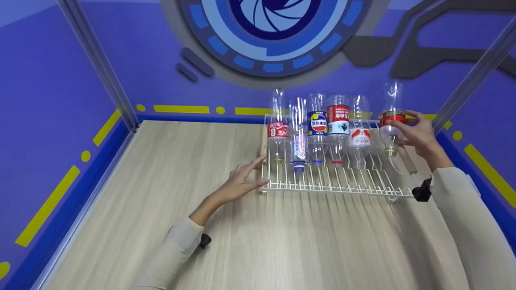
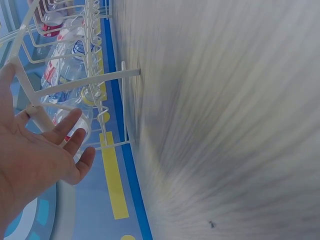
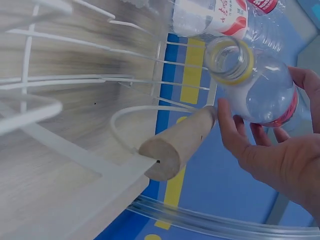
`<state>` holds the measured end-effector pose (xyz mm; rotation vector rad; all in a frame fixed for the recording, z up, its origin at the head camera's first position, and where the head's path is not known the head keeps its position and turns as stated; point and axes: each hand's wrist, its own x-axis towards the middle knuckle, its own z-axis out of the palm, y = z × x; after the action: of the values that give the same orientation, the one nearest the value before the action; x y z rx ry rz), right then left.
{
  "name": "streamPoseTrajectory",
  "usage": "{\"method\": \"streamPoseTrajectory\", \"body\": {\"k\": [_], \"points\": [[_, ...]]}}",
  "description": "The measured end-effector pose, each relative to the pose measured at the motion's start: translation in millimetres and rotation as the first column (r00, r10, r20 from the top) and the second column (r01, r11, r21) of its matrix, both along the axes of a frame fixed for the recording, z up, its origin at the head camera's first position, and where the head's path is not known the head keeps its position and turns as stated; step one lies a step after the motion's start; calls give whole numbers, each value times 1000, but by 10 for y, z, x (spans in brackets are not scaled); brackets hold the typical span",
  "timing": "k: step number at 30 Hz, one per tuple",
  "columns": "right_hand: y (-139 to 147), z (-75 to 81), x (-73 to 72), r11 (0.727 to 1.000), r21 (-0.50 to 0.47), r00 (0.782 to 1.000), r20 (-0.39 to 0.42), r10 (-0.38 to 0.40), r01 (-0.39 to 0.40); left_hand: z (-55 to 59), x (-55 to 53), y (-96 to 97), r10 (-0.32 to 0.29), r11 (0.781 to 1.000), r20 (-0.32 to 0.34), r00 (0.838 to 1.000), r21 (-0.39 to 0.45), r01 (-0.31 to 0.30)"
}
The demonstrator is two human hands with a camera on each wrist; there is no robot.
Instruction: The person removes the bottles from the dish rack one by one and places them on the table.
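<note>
My right hand (image 1: 421,135) grips an upside-down clear plastic bottle (image 1: 392,117) with a red label, above the right end of a white wire dish rack (image 3: 125,177). In the right wrist view its uncapped mouth with a yellow ring (image 3: 230,60) points toward the rack. My left hand (image 1: 242,182) is at the rack's left end with fingers spread, fingertips right at the side frame and wooden handle (image 2: 41,119). Several empty bottles stand neck-down in the rack, among them a red-labelled one (image 1: 278,129), a blue-labelled one (image 1: 318,124) and a white-and-red one (image 1: 360,137).
The rack stands on a wood-grain table (image 1: 258,241) near the blue back wall (image 1: 133,64). A second wooden handle (image 3: 182,140) sticks out at the rack's right end, just under the held bottle. Metal posts (image 1: 100,64) rise at the corners.
</note>
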<state>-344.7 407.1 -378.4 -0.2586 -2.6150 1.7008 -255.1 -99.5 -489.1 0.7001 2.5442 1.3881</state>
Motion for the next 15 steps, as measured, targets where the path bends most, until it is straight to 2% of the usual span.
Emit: {"method": "streamPoseTrajectory", "body": {"k": [3,7,15], "points": [[-2,28,26,989,-148,1000,-6,-2,1,11,-9,-4,-3,1000,1,1000,-1,3],[-17,49,75,952,-306,1000,-25,-15,6,12,-19,1,-5,1000,-4,1000,-2,5],[-101,19,153,915,-402,998,-68,-3,-24,-11,-24,4,-4,1000,-7,1000,-3,4]]}}
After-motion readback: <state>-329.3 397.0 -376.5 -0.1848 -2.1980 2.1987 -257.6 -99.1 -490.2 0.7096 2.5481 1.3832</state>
